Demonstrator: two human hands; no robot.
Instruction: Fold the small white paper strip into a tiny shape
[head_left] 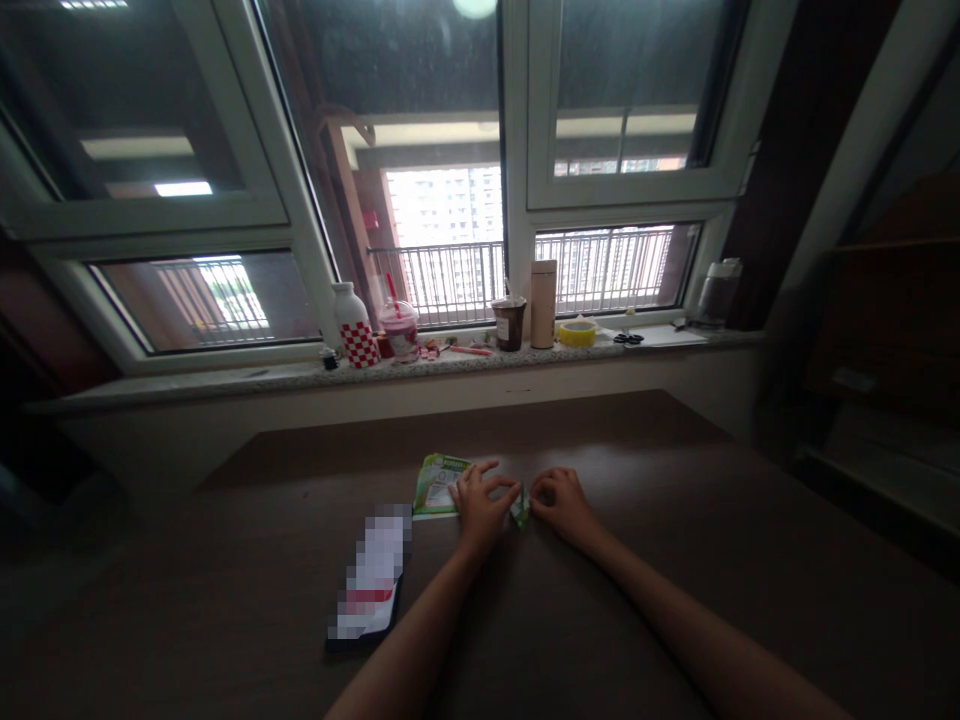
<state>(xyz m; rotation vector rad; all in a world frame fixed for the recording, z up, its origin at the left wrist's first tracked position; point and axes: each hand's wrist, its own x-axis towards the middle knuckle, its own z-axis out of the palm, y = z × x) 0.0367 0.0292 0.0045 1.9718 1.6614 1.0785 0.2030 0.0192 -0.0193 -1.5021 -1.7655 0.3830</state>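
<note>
Between my hands, just above the dark table [555, 620], is a small folded piece of green printed paper [520, 510]. My left hand [484, 500] pinches its left side between thumb and forefinger, the other fingers spread. On the other side my right hand [561, 503] has its fingers curled, with thumb and forefinger pressed together at the paper's right edge. A stack of green and white printed sheets [437, 488] lies flat beside my left hand, partly covered by its fingers. Nearer to me, left of my forearm, lies a phone [371, 580] with a blurred screen.
On the stone windowsill [277, 378] beyond the table stand a checkered bottle [356, 330], a pink drink cup [400, 330], a dark cup [509, 325], a tan flask [543, 305], a yellow tape roll [577, 334], black scissors [628, 339] and a clear jug [718, 293].
</note>
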